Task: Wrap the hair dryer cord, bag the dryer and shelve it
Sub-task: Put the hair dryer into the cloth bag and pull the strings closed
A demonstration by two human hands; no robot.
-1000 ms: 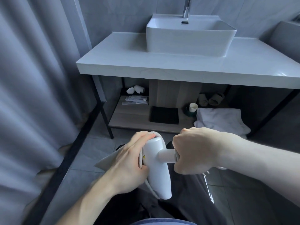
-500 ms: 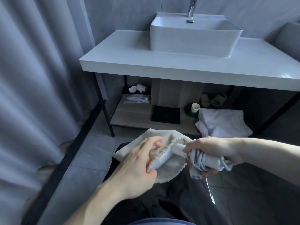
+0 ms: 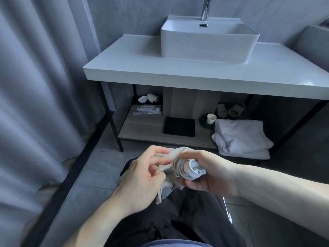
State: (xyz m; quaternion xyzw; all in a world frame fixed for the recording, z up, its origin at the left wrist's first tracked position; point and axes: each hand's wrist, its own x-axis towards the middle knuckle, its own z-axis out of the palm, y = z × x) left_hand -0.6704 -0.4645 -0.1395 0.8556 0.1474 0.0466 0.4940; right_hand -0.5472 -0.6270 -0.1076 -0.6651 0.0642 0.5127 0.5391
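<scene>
Bagging step, lower centre of frame. Right hand [image 3: 210, 172] fingers clamped on the white plastic hair dryer handle with its cord coiled round it [image 3: 187, 167]. Left hand [image 3: 142, 175] fingers pinch the mouth of the beige cloth drawstring bag [image 3: 169, 155]. Advice: hold the coil tight, draw the mouth over it. Dryer body seems inside; handle end sticks out. Wooden lower shelf [image 3: 142, 129] has room at centre.

The cloth bag [image 3: 173, 154] covers most of the hair dryer [image 3: 193, 169], leaving only its cord-wrapped end exposed at lower centre. The faucet [image 3: 204, 9] is cut off by the top edge, and the countertop [image 3: 231, 73] by the right edge. The small packets [image 3: 147, 110] on the lower shelf [image 3: 142, 129] are too small to identify.
</scene>
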